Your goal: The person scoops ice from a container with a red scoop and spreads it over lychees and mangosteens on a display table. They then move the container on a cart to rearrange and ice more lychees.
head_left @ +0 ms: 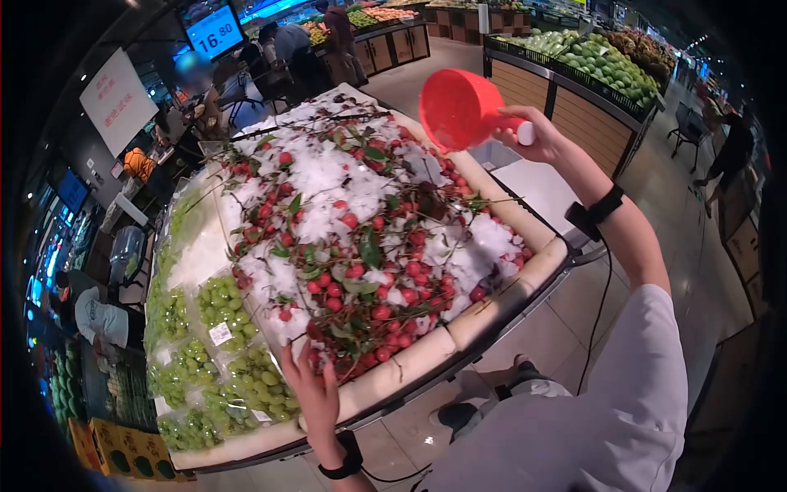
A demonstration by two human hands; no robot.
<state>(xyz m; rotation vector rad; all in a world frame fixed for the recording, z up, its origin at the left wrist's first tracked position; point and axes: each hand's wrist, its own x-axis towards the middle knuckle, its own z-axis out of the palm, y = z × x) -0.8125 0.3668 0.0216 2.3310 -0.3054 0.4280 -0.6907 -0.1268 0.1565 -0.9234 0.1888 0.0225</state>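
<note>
In the head view, my right hand (pixel 533 135) is closed on the handle of a red scoop (pixel 459 109), raised above the display's right edge. The scoop's bowl is tilted, and I see no ice in it. My left hand (pixel 316 394) rests at the near edge of the display with its fingers spread, beside the red fruit. Red lychee-like fruit (pixel 381 312) with twigs and leaves lies under and among white crushed ice (pixel 328 184). Packed green grapes (pixel 262 379) lie just left of my left hand.
A pale padded rim (pixel 410 358) borders the display. Beyond it on the right is a white bin (pixel 533 190). A black cable (pixel 597 320) hangs by my right arm. Fruit stands (pixel 566 98), a price screen (pixel 215 31) and several people are farther off.
</note>
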